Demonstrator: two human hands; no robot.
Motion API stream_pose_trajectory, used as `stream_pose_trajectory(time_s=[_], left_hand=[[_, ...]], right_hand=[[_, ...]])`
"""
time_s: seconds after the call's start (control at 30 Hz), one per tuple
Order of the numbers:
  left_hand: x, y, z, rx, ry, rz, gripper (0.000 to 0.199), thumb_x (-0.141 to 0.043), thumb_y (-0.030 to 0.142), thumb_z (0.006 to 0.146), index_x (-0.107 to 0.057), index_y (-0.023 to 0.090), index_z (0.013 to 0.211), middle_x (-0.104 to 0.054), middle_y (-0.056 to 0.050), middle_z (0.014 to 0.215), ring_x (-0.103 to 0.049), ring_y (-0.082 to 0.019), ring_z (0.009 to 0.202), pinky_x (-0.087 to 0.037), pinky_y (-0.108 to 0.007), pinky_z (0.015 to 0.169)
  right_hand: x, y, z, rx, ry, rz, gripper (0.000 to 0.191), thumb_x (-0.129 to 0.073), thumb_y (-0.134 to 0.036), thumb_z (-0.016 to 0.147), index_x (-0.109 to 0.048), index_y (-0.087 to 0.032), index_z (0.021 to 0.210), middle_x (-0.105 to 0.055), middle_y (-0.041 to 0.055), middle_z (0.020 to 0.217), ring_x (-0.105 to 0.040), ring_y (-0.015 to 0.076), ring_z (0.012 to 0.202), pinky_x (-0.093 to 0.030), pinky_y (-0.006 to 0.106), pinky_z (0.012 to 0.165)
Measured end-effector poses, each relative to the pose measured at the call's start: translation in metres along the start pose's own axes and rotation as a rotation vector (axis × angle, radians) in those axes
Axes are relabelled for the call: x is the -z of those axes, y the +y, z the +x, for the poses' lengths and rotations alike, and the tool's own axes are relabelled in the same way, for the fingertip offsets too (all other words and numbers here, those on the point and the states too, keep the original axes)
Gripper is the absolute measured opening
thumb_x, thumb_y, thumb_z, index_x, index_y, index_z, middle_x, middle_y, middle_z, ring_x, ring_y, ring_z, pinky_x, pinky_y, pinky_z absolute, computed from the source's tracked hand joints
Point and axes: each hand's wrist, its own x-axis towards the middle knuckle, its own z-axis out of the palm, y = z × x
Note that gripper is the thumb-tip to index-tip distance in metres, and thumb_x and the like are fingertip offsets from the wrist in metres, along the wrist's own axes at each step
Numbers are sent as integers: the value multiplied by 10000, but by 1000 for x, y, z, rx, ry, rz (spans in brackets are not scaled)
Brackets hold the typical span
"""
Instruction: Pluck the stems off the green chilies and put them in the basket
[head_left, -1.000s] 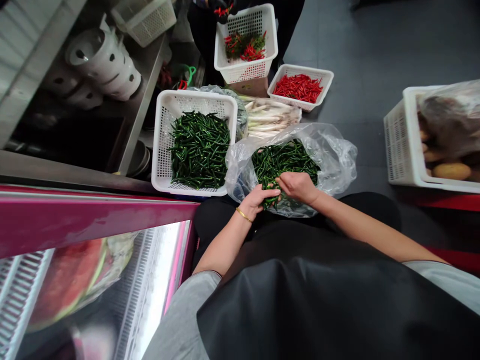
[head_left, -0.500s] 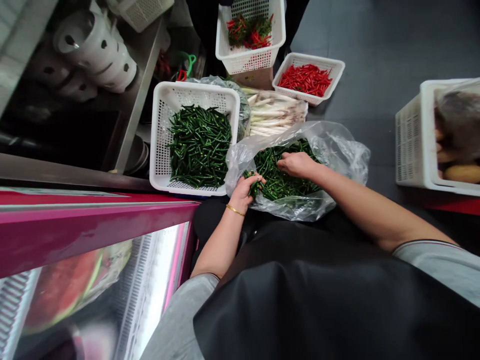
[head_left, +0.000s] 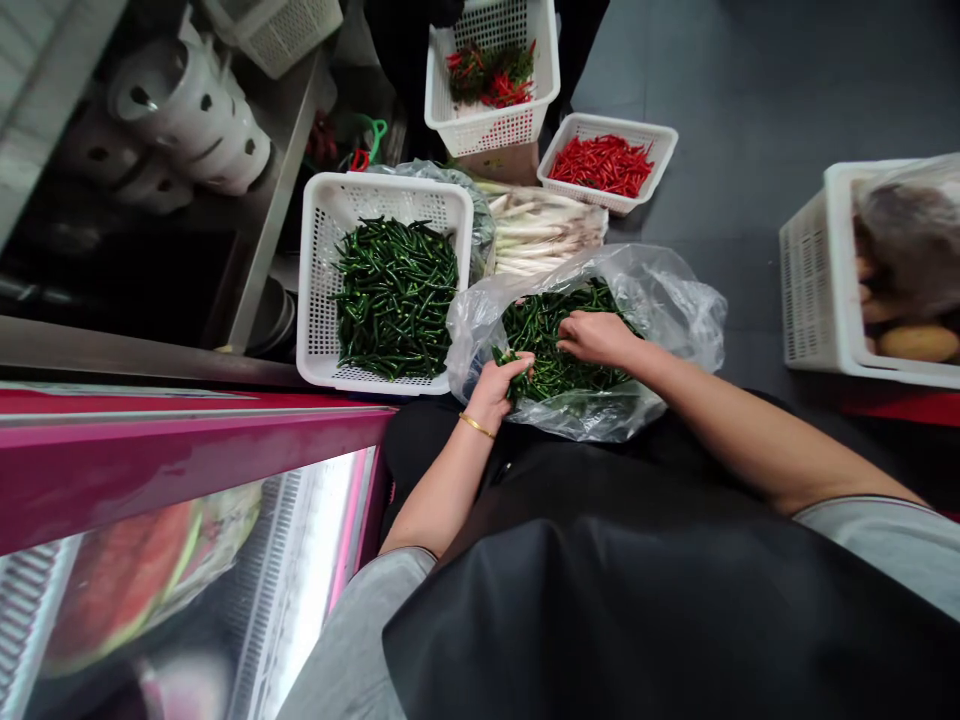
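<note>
A clear plastic bag full of green chili peppers lies open at my lap. My left hand, with a gold bracelet at the wrist, is closed round several green chilies at the bag's left side. Over the heap in the bag, my right hand has its fingers pinched together, pointing left; what sits between its fingertips is too small to make out. Left of the bag stands a white plastic basket holding a pile of green chilies.
Spring onions in plastic lie beyond the bag. Behind them stand a small basket of red chilies and a taller white basket, near a person's dark legs. A potato crate is at right; a pink-framed display case borders my left.
My left hand has shifted slightly right, still round the chilies, its fingers drawn in. My right hand stays pinched over the heap. The whole view has moved a little.
</note>
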Motion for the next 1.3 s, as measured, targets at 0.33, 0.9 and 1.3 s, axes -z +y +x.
stream_pose_trajectory(time_s=[0.33,0.9,1.3], left_hand=[[-1,-12,-1,-91,66,-52,211,-758,241,544,-616,133,656,-614,3,582,-536,-99,543,-419,-243,594],[-20,-10,4,21,-45,-57,293,-781,236,535,-676,107,776,-615,-12,597,-541,-97,541,-417,-249,599],[-12,-14,-11,-61,-43,-45,261,-801,262,555,-625,134,699,-568,31,585,-512,-83,530,-421,-244,577]], right_hand=[[0,-28,29,-297,-66,345,619,-354,-602,876,-723,-107,927,-709,147,860,-651,232,809,-450,287,681],[-5,-24,-43,-91,-35,121,356,-348,-328,941,-633,-144,1048,-704,132,963,-646,212,856,-419,267,718],[-8,-38,-71,229,26,390,438,-361,-455,944,-662,-187,774,-683,65,740,-609,165,699,-396,246,673]])
